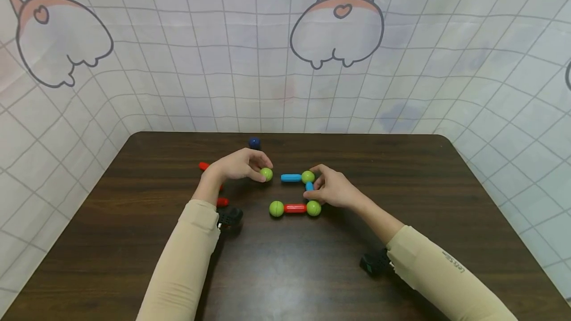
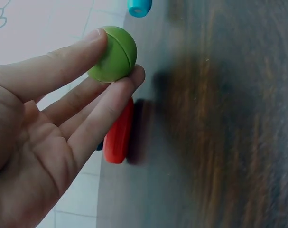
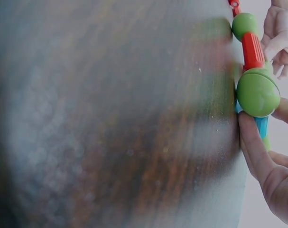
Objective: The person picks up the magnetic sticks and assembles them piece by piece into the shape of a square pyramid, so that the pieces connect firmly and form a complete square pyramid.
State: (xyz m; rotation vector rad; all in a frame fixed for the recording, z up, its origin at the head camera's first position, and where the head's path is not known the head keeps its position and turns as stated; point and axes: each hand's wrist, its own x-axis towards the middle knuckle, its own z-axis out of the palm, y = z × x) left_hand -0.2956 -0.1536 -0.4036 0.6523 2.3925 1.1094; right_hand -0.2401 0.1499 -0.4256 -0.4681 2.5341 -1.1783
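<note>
My left hand [image 1: 238, 165] pinches a loose green ball [image 1: 266, 174] between thumb and fingertips; the left wrist view shows a groove around the ball [image 2: 116, 54]. To its right lies a joined chain of toy rods and balls. A blue rod [image 1: 291, 178] runs into a green corner ball [image 1: 308, 177]. From there a second blue rod [image 1: 310, 187] leads toward a nearer green ball [image 1: 314, 208], then a red rod [image 1: 295, 208] and an end ball [image 1: 276, 208]. My right hand [image 1: 337, 189] grips the second blue rod, its fingers partly hiding it.
Loose red rods [image 1: 222, 202] lie beside and partly behind my left forearm. A dark blue ball [image 1: 254, 142] stands beyond my left hand. The brown table [image 1: 285, 271] ends at a white gridded cloth [image 1: 223, 88] behind and at the sides.
</note>
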